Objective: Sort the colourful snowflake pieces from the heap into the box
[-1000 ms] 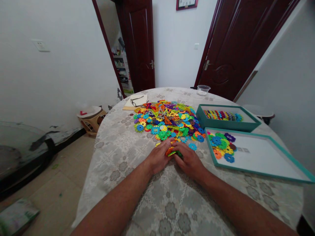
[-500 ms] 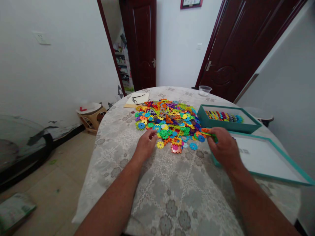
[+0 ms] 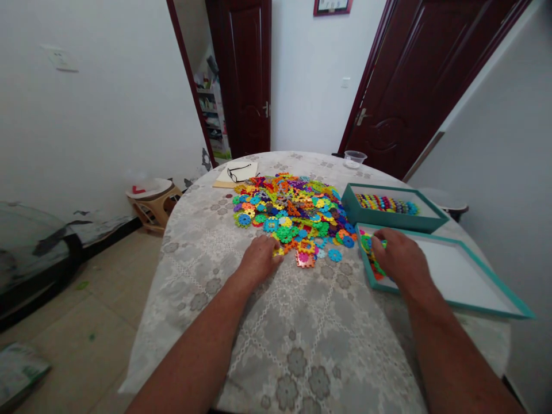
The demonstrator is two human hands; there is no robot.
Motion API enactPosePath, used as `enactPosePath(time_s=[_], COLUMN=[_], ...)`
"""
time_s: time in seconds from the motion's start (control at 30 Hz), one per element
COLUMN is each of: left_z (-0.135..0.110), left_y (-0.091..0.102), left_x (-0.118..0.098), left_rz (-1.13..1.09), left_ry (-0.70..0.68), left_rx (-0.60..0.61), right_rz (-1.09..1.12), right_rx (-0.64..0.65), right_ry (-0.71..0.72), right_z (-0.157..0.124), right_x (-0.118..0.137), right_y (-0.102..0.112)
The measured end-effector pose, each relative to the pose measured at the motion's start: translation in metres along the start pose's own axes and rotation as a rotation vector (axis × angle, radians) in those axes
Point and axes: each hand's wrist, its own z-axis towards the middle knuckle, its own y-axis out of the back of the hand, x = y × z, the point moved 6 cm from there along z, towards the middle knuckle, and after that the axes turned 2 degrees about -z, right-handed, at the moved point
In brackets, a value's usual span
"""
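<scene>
A heap of bright plastic interlocking discs [image 3: 297, 201], toothed like gears, with some square pieces, lies spread on the table. My left hand [image 3: 260, 257] is at the heap's near left edge, its thumb and fingers pinched on a yellow interlocking disc [image 3: 279, 252] that they partly cover. Over the left end of a shallow teal-rimmed box lid [image 3: 457, 270] is my right hand [image 3: 401, 257], fingers closed on a green interlocking disc [image 3: 383, 244], mostly hidden. Beside those fingers, a row of coloured discs [image 3: 374, 261] lies along the lid's left wall.
Behind the lid stands a teal box [image 3: 392, 218] holding rows of colourful discs [image 3: 388, 204]. Glasses [image 3: 235, 174] rest on a pale pad [image 3: 248, 169] at the back left. A clear plastic bowl [image 3: 355, 160] is near the far edge. Patterned cloth [image 3: 297, 322] covers the table.
My right hand has moved right from the heap's edge to over the lid, carrying its green piece. My left hand has shifted slightly down and right and closed on the yellow interlocking disc.
</scene>
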Motion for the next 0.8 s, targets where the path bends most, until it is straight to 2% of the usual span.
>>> enactPosePath(time_s=[0.13, 0.23, 0.37, 0.47, 0.6, 0.8], left_z=[0.002, 0.003, 0.005, 0.007, 0.009, 0.004], left_y=[0.0, 0.001, 0.002, 0.003, 0.003, 0.004], left_x=[0.0, -0.001, -0.002, -0.001, 0.0, 0.0], left_rz=[-0.041, -0.029, -0.005, -0.022, -0.027, -0.037], left_ry=[0.014, 0.029, 0.042, 0.035, 0.042, 0.009], left_rx=[-0.001, 0.03, 0.074, 0.059, 0.053, 0.028], right_rz=[0.153, 0.334, 0.502, 0.52, 0.458, 0.474], right_rx=[-0.035, -0.034, 0.046, 0.105, 0.123, 0.117], right_ry=[0.098, 0.235, 0.428, 0.482, 0.486, 0.476], right_z=[-0.001, -0.011, -0.032, -0.042, -0.044, -0.042], right_x=[0.026, 0.058, 0.107, 0.132, 0.143, 0.141], right_y=[0.002, -0.002, -0.01, -0.016, -0.025, -0.028])
